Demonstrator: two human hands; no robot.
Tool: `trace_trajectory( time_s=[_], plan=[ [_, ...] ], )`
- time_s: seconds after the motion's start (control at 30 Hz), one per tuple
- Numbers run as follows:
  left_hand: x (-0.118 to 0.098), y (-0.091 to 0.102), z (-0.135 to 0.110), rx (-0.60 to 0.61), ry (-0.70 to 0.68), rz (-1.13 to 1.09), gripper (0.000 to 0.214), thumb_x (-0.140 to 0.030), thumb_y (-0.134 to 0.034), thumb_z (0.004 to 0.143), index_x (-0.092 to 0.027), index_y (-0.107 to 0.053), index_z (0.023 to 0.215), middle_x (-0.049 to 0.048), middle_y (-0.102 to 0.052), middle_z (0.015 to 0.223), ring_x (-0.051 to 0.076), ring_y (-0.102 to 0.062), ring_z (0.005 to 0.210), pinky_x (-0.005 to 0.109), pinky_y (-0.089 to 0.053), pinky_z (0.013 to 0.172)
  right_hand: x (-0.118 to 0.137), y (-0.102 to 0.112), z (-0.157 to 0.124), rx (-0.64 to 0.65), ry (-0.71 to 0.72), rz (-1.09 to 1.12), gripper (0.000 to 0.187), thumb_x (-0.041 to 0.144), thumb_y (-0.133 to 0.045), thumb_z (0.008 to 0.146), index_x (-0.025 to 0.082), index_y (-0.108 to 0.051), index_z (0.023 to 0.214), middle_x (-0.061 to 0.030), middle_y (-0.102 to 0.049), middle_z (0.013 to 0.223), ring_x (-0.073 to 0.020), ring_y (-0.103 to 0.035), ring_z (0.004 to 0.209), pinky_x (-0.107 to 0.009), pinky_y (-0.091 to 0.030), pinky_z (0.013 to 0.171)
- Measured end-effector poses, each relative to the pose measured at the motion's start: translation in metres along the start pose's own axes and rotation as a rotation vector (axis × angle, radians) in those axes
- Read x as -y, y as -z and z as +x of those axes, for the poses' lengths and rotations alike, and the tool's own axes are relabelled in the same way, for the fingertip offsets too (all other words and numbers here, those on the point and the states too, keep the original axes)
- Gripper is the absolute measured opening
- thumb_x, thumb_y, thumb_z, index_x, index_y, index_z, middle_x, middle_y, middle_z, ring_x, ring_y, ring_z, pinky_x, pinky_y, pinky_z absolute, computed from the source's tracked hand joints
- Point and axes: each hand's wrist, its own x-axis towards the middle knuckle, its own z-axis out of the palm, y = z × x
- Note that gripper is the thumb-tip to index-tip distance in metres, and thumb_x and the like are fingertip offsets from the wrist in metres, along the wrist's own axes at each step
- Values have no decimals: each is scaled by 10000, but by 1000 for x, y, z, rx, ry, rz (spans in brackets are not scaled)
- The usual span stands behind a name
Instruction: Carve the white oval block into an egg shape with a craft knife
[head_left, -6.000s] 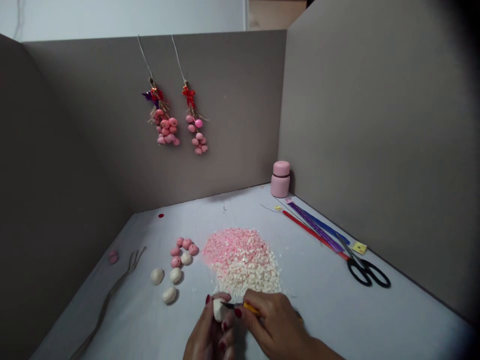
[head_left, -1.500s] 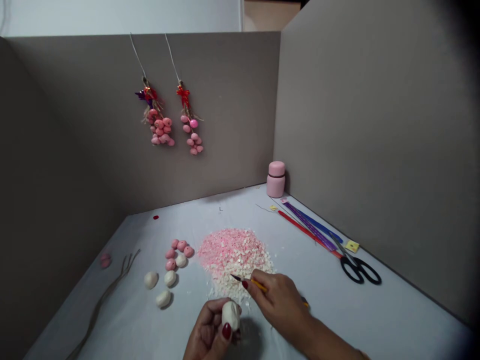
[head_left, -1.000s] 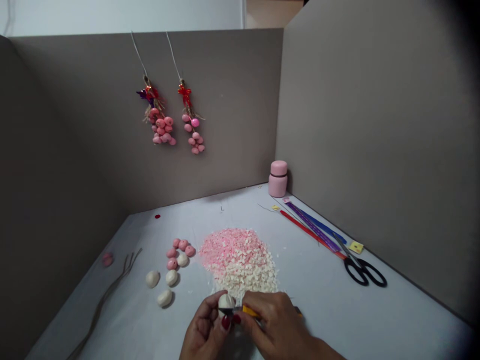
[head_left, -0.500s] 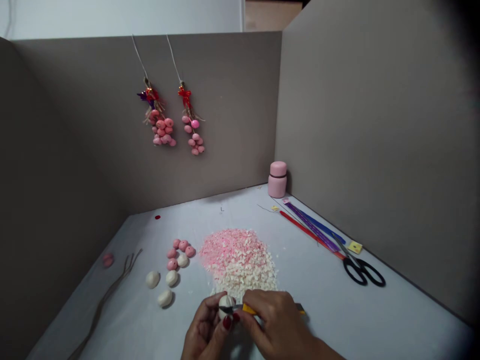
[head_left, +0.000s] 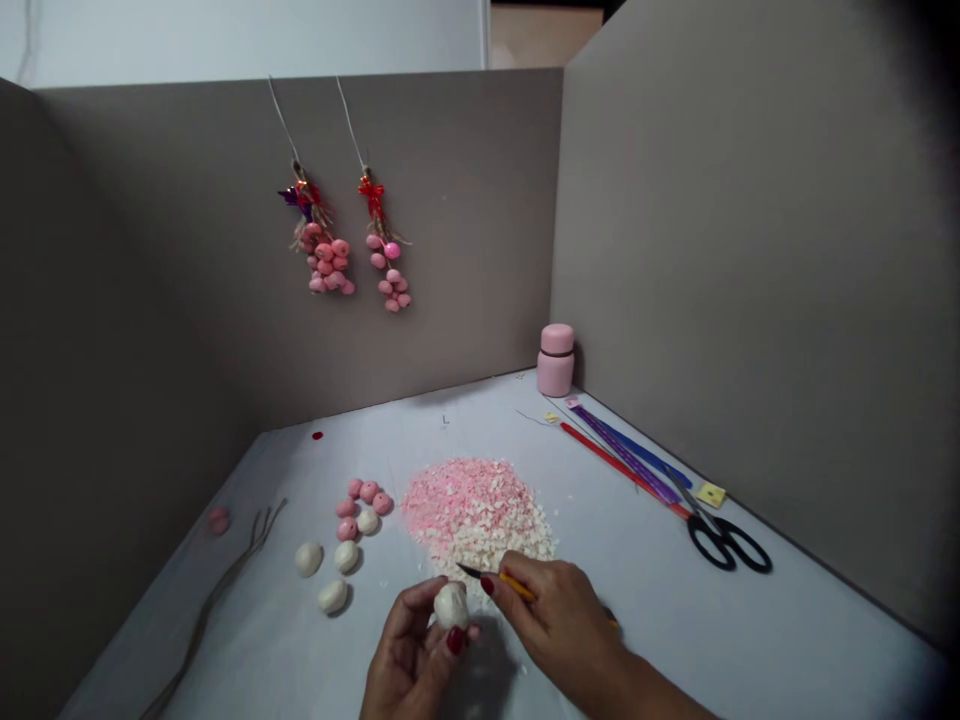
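Observation:
Between the fingers and thumb of my left hand (head_left: 411,650) is a small white ball (head_left: 451,606) with a faceted, carved-looking surface. My right hand (head_left: 559,610) grips a yellow utility knife (head_left: 517,587). Its dark blade (head_left: 470,571) points left, just above and to the right of the ball, apart from it. Just beyond both hands lies a heap of pink and white shavings (head_left: 480,510). To the left sit several loose white balls (head_left: 333,597) and a cluster of pink balls (head_left: 368,491).
Brown cords (head_left: 214,600) and two pink balls (head_left: 218,519) lie at left. Black-handled scissors (head_left: 712,540), ribbon strips (head_left: 622,465) and a pink jar (head_left: 555,360) are along the right. Two pink bead bunches (head_left: 328,255) hang on the grey back panel (head_left: 472,240).
The knife blade has come off the ball and moved up and right with my right hand. The ball stays in my left hand, now more exposed.

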Motion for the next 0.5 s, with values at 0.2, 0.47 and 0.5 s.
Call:
trace_trajectory(
  time_s=[0.2,0.47,0.5],
  plan=[
    [3,4,3,41,40,-34,337,-359,-852,580,-227,-760,877,62,-788,785,181,-688,672,287,-533,684,11,2,-5,42,104,71,313,336,-402,941,217,-462,658,29,-542,574,-122,-513,510,-236,-273,503],
    [16,13,7,41,68,34,332,-371,-854,568,-203,-758,838,80,-782,782,221,-682,780,312,-498,733,11,-3,-10,66,235,12,290,328,-407,921,211,-467,662,15,-560,577,-132,-528,522,-253,-275,502],
    [16,13,6,43,71,27,333,-378,-853,566,-203,-758,833,81,-780,787,228,-679,791,328,-500,754,10,-3,-10,54,237,-2,290,327,-407,924,211,-474,667,13,-567,583,-135,-533,524,-257,-273,501]
  ],
)
